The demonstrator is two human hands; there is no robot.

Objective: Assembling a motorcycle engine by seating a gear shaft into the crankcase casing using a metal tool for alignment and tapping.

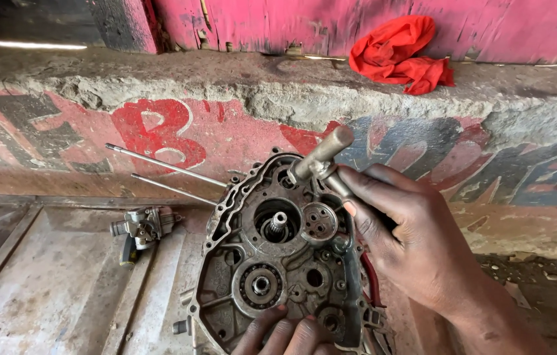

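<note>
- The engine crankcase half (278, 263) stands on edge on a worn metal floor plate (48, 289), its open greasy face turned up toward the person.
- The right hand (410, 243) comes in from four o'clock and is closed around the handle of a T-shaped steel tool (321, 161); the tool's crossbar sticks out past the fingers toward eleven o'clock, and the thumb lies along the shaft.
- The tool's working end meets the casing at its upper rim, about one o'clock from the central shaft (277, 223); exactly what it bears on is hidden by the fingers.
- A small round gear-like disc (318, 222) sits just beside the right thumb tip, at three o'clock from the shaft.
- The left hand (285, 335) shows only its fingertips at six o'clock, curled and pressed against the casing's lower edge, touching it just below the ball bearing (260, 284).
- Two long thin studs (160, 164) run out from the casing's top left toward ten o'clock.
- A carburettor (144, 227) lies on the floor plate at nine o'clock, well apart from both hands.
- Behind, a painted concrete ledge (226, 92) carries a crumpled red rag (400, 52) at one o'clock, in front of a pink wall (522, 26).
</note>
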